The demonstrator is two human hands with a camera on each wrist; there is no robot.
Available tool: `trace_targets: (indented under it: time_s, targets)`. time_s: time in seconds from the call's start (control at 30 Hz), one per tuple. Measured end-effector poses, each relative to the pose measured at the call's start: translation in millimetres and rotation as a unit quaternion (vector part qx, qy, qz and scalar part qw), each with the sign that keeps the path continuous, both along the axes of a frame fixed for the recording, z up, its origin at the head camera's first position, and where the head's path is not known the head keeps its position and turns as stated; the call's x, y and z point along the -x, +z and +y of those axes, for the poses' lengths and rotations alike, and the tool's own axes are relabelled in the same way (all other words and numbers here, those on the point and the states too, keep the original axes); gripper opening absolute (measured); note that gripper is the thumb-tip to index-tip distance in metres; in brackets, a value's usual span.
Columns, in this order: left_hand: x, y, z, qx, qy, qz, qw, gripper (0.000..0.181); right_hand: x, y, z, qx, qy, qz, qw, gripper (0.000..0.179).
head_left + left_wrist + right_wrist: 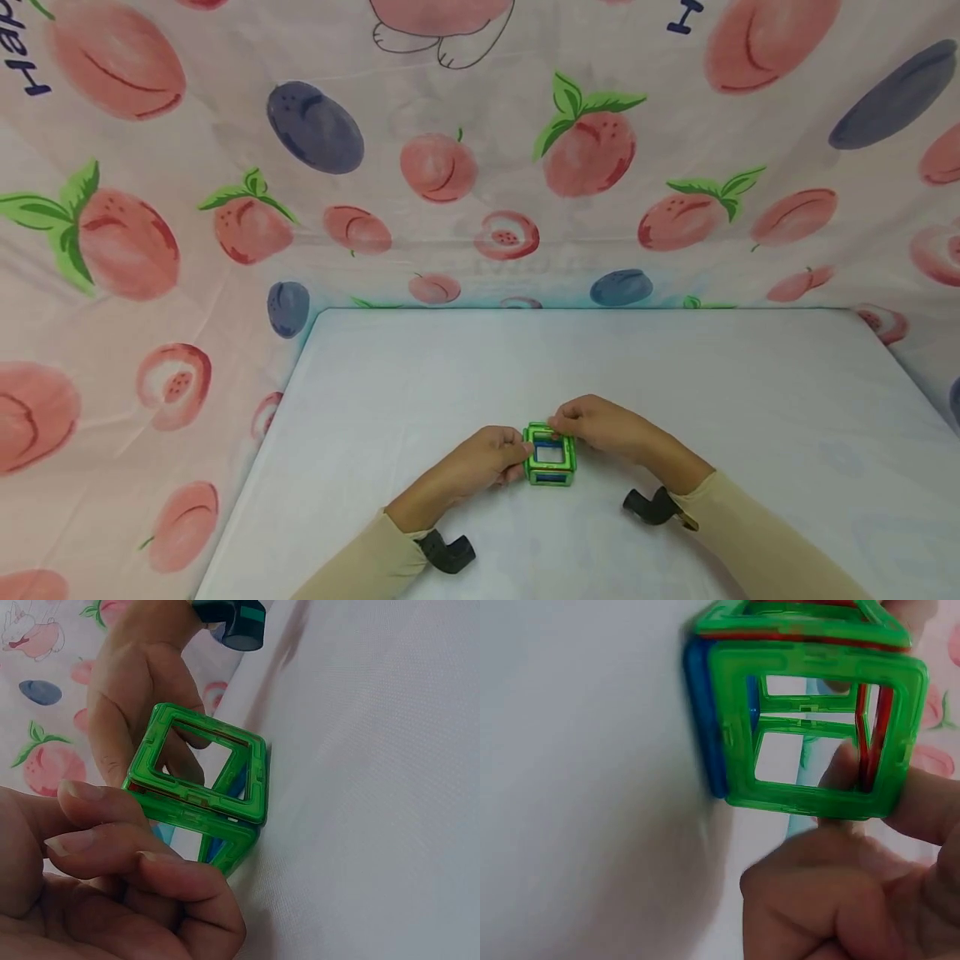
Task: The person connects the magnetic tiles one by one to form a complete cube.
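Note:
Between the two hands is a small cube of magnetic frame tiles (551, 467) on the white table. Green square frames (817, 799) make up most of its visible faces; a blue tile (703, 720) forms the side toward the tabletop in the right wrist view, and a red one (883, 739) shows on the opposite side. My left hand (486, 457) holds the cube's left side, thumb by the top edge and fingers curled (150, 877). At the far right corner my right hand (603, 425) pinches the cube between thumb and fingers. Fingertips partly cover its edges.
The white tabletop (420, 367) spreads around the hands. A fruit-printed cloth (465, 100) hangs behind the table and along its sides. Black wrist-worn mounts (448, 553) stick out from both sleeves, low over the table.

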State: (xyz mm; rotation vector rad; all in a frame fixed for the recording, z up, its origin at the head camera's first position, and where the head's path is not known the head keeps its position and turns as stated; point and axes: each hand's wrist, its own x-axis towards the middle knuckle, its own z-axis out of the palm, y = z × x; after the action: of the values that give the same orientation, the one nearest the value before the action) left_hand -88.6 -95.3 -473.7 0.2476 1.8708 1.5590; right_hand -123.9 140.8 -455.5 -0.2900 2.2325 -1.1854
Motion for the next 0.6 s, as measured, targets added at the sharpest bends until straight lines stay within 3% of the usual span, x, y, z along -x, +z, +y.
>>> trace_targets:
  time_s: [0.1,0.2,0.4,0.6]
  targets:
    - [0.4,0.4,0.8,0.002,-0.003,0.002,1.0000,0.023,-9.7,1.7,2.5,-0.064,-0.029,0.060,0.9957,0.034]
    - [0.0,1.9,1.2,0.002,-0.002,0.002,1.0000,0.023,-20.4,4.5,6.7,-0.099,-0.042,0.076,0.9912,0.038]
    - [-1.3,3.0,1.9,0.003,0.003,0.003,1.0000,0.024,-31.0,5.4,10.0,-0.036,-0.050,0.019,0.9979,0.038]
    - [-2.8,1.8,3.4,0.007,0.001,-0.001,1.0000,0.024,-37.8,-0.6,8.0,-0.004,-0.082,0.002,0.9966,0.042]
